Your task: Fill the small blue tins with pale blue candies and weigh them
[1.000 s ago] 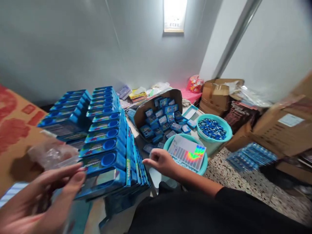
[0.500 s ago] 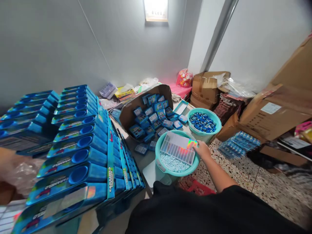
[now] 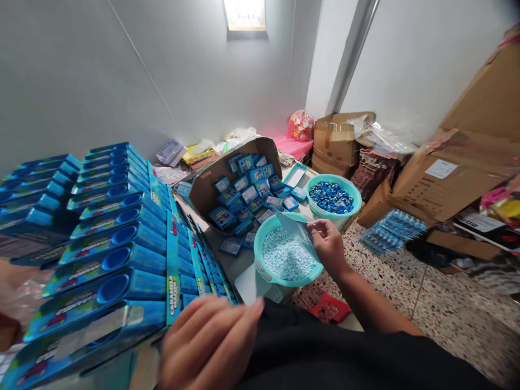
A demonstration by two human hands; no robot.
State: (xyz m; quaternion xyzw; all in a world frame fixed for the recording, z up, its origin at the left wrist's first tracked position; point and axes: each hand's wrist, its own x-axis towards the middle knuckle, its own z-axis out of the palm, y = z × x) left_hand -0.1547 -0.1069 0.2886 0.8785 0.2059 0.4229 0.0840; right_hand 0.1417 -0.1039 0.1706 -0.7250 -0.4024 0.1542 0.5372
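Note:
My right hand (image 3: 326, 246) pinches the edge of a translucent plastic tray (image 3: 296, 232), which is tilted up over a turquoise basin (image 3: 260, 265) of small pale blue and white candies (image 3: 286, 257). My left hand (image 3: 209, 341) is low in the foreground, blurred, with its fingers bent together; whether it holds anything is hidden. It is nearest to the stacked blue boxes (image 3: 122, 238) marked "Caramelo" on the left. Behind the first basin, a second turquoise basin (image 3: 356, 203) holds shiny blue pieces (image 3: 331, 196).
Small blue packs (image 3: 247, 189) spill from an open cardboard box (image 3: 203, 189) on the table. Brown cartons (image 3: 450, 173) stand at the right, near blue packages (image 3: 392, 230) on the speckled floor. A red object (image 3: 331, 307) lies below the near basin.
The tray in my right hand has gone from lying over the candies to standing tilted at the basin's right side. My left hand has come into view at the bottom.

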